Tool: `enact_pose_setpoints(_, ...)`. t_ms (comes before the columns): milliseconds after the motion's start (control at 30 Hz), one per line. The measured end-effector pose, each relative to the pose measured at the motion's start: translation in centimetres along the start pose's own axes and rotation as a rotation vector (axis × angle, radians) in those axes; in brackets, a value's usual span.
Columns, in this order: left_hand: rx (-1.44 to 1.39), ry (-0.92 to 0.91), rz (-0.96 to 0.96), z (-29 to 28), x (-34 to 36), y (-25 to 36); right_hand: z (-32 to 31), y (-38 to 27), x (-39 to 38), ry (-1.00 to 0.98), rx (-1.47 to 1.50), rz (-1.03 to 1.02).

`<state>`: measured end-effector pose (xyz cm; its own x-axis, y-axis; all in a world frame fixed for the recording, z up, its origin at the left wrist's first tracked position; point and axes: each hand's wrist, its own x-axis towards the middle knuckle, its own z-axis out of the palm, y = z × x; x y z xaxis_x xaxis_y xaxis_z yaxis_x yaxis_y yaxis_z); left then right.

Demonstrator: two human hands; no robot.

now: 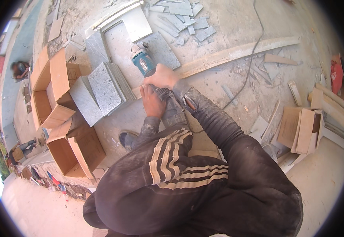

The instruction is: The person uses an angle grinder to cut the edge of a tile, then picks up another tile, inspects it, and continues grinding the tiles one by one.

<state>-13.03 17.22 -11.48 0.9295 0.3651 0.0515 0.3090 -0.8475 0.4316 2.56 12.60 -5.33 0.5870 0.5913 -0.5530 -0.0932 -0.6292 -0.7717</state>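
Note:
A teal and grey angle grinder (143,62) points away from me over a grey stone tile (162,49) lying flat on the dusty concrete. My right hand (162,76) is closed over the grinder's body. My left hand (152,102) grips its rear handle, just below the right hand. A black power cord (255,47) runs from the grinder across the floor to the far right. My dusty dark sleeves with pale stripes fill the lower middle of the view.
A stack of grey tiles (104,87) leans beside open cardboard boxes (57,91) on the left. A long pale wooden strip (239,51) crosses behind the grinder. Cut tile scraps (188,19) lie at the top. More cardboard (302,130) sits at the right.

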Motion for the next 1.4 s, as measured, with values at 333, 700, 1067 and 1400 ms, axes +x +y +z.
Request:
enact_pose_setpoints(333, 0.012, 0.042, -0.02, 0.5, 0.3, -0.2, -2.8, 1.3, -1.5, -0.191, -0.123, -0.048)
enact_pose_setpoints(700, -0.047, 0.085, 0.001, 0.1, 0.1, 0.2, -0.4, 3.9, -7.5, 0.012, 0.093, -0.003)
enact_pose_setpoints(1067, 0.019, 0.051, -0.023, 0.1, 0.4, 0.3, -2.2, -0.3, -2.5, 0.005, 0.032, 0.002)
enact_pose_setpoints(1400, -0.015, 0.086, -0.042, -0.2, 0.6, 0.9, -5.1, 0.8, -1.4, -0.165, -0.144, -0.043)
